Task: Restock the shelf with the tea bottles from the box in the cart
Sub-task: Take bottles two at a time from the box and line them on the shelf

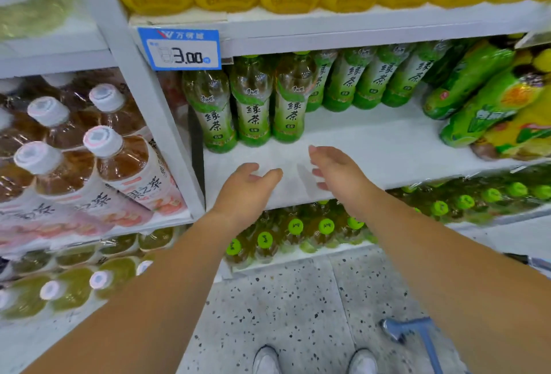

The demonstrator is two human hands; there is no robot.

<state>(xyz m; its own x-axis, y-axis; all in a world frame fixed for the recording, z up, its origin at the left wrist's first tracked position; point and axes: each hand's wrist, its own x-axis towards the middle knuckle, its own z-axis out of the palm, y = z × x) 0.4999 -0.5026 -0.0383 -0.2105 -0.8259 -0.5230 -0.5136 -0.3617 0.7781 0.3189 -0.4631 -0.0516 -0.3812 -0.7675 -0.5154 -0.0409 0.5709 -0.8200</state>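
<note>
the left hand and the right hand hover over the bare front of the shelf. each grip is loosely spread and holds nothing, probably between bottles. green tea bottles marked 绿茶 stand at the left, below a price tag reading 3.00. the box is not visible.
</note>
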